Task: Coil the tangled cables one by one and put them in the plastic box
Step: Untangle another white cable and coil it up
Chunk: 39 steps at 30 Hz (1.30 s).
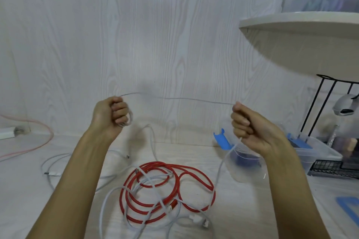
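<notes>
Hands raised above the table: left hand [110, 114] grips small loops of thin white cable [174, 98], right hand [250, 128] pinches it taut. Light, limp, probably slippery; best held near the coil. Plastic box [318, 151] sits right.

Soft bright light, wall glare, edge warping

Cable [178, 99] stretched between left hand [109, 115] and right hand [250, 124] above the table [252, 209], cable pile [165, 186] below between the forearms, plastic box [314, 153] right, shelf [303, 25] above it
</notes>
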### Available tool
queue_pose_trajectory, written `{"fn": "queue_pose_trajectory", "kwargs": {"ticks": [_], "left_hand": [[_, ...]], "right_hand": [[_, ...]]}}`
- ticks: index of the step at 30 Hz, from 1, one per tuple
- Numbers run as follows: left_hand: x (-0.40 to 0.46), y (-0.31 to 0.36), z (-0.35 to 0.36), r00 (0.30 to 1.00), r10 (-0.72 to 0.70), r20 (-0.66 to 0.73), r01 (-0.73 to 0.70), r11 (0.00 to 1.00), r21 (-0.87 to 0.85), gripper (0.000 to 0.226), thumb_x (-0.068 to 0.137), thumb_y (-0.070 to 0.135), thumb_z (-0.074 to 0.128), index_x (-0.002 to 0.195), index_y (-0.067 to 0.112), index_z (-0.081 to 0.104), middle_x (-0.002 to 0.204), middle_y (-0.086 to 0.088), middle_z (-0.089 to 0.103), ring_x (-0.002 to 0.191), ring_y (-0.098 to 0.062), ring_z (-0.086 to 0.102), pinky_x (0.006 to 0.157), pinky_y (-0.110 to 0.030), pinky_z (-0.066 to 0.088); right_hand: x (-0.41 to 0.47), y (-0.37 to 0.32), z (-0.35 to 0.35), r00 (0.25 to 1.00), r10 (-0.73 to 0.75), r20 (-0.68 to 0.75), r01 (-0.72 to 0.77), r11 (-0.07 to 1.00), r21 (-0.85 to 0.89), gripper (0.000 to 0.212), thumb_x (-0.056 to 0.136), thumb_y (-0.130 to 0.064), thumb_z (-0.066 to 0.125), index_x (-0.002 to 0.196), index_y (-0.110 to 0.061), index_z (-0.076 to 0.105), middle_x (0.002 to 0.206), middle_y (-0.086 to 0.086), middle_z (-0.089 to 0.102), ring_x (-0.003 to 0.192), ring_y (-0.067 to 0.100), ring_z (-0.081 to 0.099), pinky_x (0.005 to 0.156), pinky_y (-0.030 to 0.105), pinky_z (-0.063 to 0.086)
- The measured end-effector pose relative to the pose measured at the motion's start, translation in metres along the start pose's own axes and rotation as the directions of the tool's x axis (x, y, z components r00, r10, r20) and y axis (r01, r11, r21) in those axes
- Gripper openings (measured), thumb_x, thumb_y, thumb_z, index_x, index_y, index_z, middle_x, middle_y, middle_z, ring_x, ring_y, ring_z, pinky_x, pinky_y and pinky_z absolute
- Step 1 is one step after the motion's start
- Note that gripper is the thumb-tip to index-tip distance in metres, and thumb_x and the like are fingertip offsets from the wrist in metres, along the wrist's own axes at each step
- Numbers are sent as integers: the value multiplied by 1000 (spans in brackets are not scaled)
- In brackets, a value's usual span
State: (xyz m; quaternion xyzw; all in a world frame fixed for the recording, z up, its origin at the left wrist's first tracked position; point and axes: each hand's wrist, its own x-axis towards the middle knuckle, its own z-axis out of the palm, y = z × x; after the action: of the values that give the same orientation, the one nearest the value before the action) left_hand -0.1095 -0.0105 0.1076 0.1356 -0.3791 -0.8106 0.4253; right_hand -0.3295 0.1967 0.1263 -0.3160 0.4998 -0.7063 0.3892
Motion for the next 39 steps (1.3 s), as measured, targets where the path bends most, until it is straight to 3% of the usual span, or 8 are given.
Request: {"fn": "queue_pose_trajectory", "kwargs": {"ticks": [7,11,15,18,24,28,32,39], "left_hand": [[-14,6,21,963,-196,186,132,942,307,48,100,26,32,53,22,39,44,11,22,45,-7,4,33,-18,9],[-22,0,39,931,-290,222,136,839,526,46,100,24,31,55,21,37,44,10,23,37,-4,9,32,-16,11],[-32,-2,49,837,-418,352,180,818,546,40,93,25,38,54,21,40,45,11,23,39,-5,9,31,-14,17],[-39,3,52,776,-437,455,245,873,421,37,91,26,39,55,20,43,50,9,18,40,-5,10,30,-14,22],[-42,-2,67,869,-178,462,188,982,24,31,92,22,37,62,17,42,54,7,29,42,-6,17,38,-14,27],[-43,-17,80,918,-42,395,128,973,-193,25,93,12,35,69,15,40,57,6,35,41,-4,33,42,-14,36],[-32,-30,83,955,224,192,-258,950,175,39,102,14,28,67,11,44,50,1,59,47,-12,61,66,-27,57],[-28,-41,53,850,292,439,-524,368,768,54,104,38,18,83,38,68,105,11,71,104,1,62,101,-26,34]], "right_hand": [[4,20,19,977,83,-197,-206,606,-768,35,95,-14,53,125,1,42,94,15,66,68,20,63,58,25,47],[-4,18,41,977,-211,-37,2,183,-983,77,92,-15,55,150,-5,6,152,16,23,130,23,36,103,30,33],[-21,13,80,947,-247,206,310,531,-788,58,96,-48,39,146,-20,29,147,-9,36,129,1,35,97,16,28],[-20,24,83,957,-92,275,284,482,-829,45,95,-49,41,123,-18,57,117,-6,63,110,9,58,92,24,45],[-1,34,79,974,-197,110,225,857,-464,37,99,-33,43,76,-12,61,56,1,67,57,11,67,59,18,55],[6,59,96,987,-139,86,163,870,-465,36,102,-29,35,77,-10,53,39,0,53,42,11,60,60,26,56],[1,72,115,954,49,297,213,584,-783,13,100,-10,35,92,-10,45,62,-4,43,51,8,43,73,39,53],[-33,23,99,886,270,378,230,453,-861,25,103,-14,29,119,-10,48,73,-1,49,53,7,44,54,17,43]]}}
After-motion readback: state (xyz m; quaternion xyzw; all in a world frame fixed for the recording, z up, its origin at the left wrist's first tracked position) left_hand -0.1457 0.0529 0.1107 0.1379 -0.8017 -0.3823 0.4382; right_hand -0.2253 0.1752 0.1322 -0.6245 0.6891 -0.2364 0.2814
